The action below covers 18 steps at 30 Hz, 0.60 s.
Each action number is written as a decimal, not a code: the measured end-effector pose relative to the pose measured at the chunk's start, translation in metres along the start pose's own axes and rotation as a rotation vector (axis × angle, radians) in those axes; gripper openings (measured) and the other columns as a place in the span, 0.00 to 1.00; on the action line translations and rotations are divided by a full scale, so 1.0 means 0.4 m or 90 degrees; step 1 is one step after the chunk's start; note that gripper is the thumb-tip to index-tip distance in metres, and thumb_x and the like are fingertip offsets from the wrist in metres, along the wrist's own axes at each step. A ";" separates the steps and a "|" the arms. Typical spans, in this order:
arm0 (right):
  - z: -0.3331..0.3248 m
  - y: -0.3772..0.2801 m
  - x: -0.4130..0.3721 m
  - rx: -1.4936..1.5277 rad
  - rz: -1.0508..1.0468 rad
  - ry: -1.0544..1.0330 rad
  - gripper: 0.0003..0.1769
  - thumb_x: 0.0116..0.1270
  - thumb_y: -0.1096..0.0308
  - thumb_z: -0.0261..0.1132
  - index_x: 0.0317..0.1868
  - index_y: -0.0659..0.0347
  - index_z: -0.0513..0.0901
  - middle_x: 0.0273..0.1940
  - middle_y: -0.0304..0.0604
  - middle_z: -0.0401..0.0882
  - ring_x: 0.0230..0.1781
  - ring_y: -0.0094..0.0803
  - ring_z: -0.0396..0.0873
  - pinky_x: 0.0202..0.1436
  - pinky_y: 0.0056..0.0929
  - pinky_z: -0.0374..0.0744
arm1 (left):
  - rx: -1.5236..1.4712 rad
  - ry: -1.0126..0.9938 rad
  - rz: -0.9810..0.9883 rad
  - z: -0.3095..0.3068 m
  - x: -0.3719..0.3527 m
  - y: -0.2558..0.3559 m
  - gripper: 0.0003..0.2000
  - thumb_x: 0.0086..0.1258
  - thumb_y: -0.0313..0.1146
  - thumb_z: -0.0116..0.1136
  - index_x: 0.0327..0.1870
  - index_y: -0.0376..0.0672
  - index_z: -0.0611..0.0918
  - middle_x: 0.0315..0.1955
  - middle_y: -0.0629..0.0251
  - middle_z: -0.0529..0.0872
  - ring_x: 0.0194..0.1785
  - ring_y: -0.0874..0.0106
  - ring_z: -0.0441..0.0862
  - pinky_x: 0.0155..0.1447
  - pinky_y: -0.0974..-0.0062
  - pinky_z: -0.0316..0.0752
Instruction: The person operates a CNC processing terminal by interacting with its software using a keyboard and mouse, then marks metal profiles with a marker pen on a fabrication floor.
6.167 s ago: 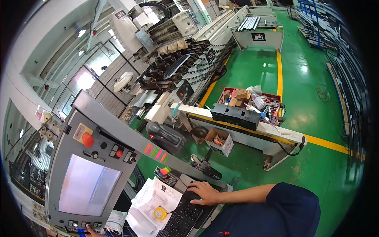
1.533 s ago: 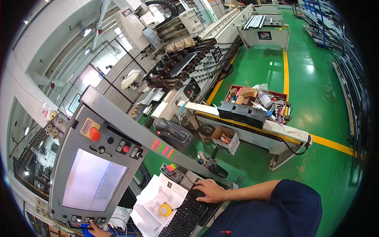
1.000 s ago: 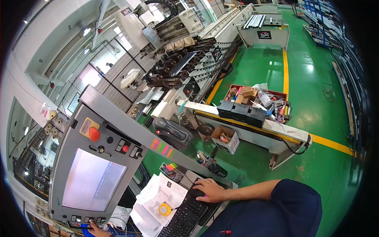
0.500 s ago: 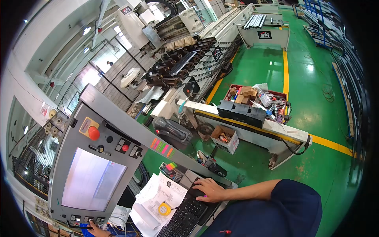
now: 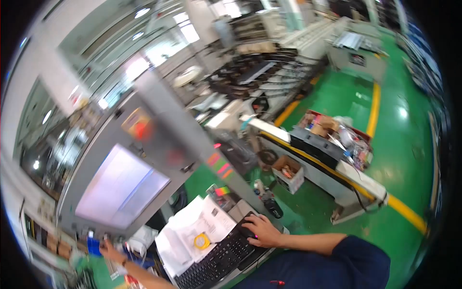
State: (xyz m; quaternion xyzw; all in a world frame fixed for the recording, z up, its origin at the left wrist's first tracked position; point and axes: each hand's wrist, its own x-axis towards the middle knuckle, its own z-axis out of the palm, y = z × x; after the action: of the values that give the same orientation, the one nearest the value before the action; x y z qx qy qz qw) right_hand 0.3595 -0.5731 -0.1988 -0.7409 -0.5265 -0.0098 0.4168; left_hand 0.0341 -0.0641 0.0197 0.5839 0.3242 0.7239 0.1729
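Right hand [image 5: 260, 231] lies flat, fingers loosely spread, on the right end of the keyboard [image 5: 211, 260] beside the papers [image 5: 192, 229], or on something dark just there, hard to say. Left hand [image 5: 107, 250] is at the panel [image 5: 159, 159] bottom edge, too blurry to tell its fingers. Risk imo: the hands are well apart and eyes can't cover both, so a blind press hits the wrong key or button.

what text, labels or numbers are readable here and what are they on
None reads: the picture is motion-blurred.
Papers: print too small.
Plate on the far machine: blurred.
Keyboard keys: too small.
Control panel labels: blurred.
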 end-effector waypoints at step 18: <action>0.047 0.002 0.027 0.026 0.048 -0.011 0.36 0.56 0.64 0.74 0.66 0.63 0.75 0.71 0.59 0.67 0.74 0.63 0.64 0.77 0.57 0.64 | -0.065 0.056 -0.082 0.000 0.021 -0.058 0.16 0.63 0.27 0.77 0.42 0.42 0.77 0.32 0.77 0.73 0.34 0.83 0.68 0.39 0.83 0.68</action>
State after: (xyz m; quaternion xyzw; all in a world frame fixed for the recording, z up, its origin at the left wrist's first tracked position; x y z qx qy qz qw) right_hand 0.3569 -0.5530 -0.2068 -0.7517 -0.5018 0.0226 0.4273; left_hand 0.0289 -0.0420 0.0105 0.5199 0.3311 0.7516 0.2347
